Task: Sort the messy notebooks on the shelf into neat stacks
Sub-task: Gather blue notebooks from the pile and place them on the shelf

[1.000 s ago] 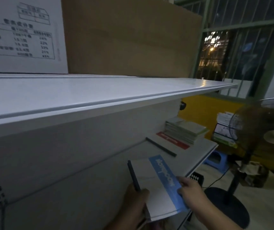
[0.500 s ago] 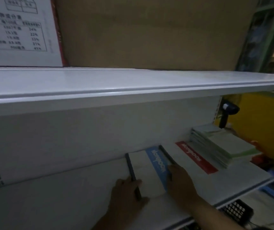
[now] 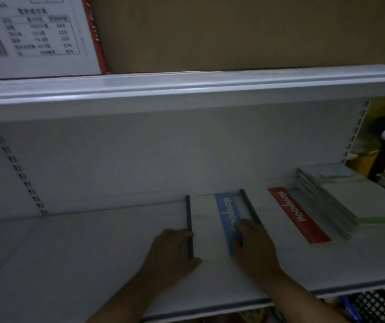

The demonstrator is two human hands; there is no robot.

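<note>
Settling flat on the white shelf board (image 3: 70, 264) now is the blue-banded notebook (image 3: 212, 227), which a second ago was being carried tilted in the air in front of the shelf edge and half a second ago was just touching down; its far edge is now lying close to the back panel, so this placement is looking nearly finished. Lying at its 3 o'clock, just beside it and roughly parallel, is the red-banded notebook (image 3: 296, 215), and farther toward 2 o'clock a squared stack of green-edged notebooks (image 3: 340, 201) is sitting against the shelf's end. By my reckoning the row is taking shape and what is left here is a small nudge to line the blue one up with its neighbour. The left hand (image 3: 173, 255) is lying low at 9 o'clock of the notebook, fingers curled loosely against the dark spine strip (image 3: 188, 220), pressing rather than clamping. The right hand (image 3: 254, 245) is resting palm-down at the notebook's 4 o'clock corner, fingers spread flat over the blue band, pinning it. Both forearms are reaching in from 6 o'clock. Above, a printed carton (image 3: 35, 36) and a brown cardboard box (image 3: 233, 31) are sitting on the upper shelf.
</note>
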